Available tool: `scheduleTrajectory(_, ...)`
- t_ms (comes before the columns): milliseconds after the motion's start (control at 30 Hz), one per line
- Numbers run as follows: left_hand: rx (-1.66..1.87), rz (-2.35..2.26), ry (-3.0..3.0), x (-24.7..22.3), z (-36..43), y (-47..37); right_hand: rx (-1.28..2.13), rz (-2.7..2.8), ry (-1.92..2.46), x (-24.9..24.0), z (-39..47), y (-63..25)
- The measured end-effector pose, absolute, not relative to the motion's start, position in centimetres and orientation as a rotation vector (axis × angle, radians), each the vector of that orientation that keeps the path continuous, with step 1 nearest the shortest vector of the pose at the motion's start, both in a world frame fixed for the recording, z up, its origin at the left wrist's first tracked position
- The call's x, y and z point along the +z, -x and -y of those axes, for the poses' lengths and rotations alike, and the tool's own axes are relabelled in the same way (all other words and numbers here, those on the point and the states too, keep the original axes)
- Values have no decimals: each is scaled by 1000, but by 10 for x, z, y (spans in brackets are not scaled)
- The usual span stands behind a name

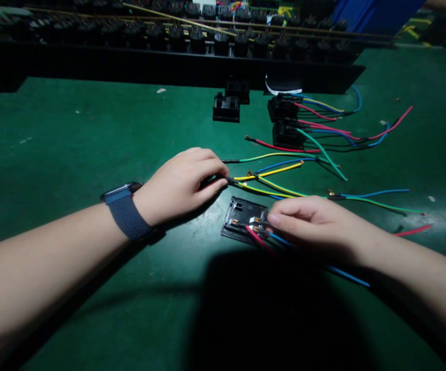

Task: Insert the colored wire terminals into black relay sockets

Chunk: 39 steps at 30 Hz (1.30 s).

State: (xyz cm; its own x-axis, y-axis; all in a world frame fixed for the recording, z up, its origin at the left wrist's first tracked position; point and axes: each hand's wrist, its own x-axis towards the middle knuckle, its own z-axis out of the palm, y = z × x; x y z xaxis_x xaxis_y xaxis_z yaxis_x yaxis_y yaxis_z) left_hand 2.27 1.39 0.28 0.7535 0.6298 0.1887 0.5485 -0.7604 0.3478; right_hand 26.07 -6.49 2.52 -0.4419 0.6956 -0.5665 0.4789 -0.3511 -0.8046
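Observation:
Thumb and fingertips of my left hand (194, 178) are pinched at the black-sleeved end of a yellow-green wire (259, 189). My right hand (311, 226) is closed at the right edge of a square black plastic socket (233, 211), its thumb against that edge and the other fingers partly hidden. The socket lies back side up, showing metal terminals. A red wire (254, 235) and a blue wire (279, 239) run from it, passing under my right hand. Other loose wires, among them a yellow wire (280, 169), lie just beyond both hands.
Two wired black sockets (285, 135) sit farther back on the green surface (91, 123). Left of them are bare black housings (226, 109). A long black rack (149, 64) with rows of black parts spans the back, beside a blue bin (377, 20).

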Motion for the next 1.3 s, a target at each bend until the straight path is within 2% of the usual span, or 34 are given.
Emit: scheduleTrajectory(1300,507,-821,-2597,3,-12,-22,1851,1693,1527,26,65,-261)
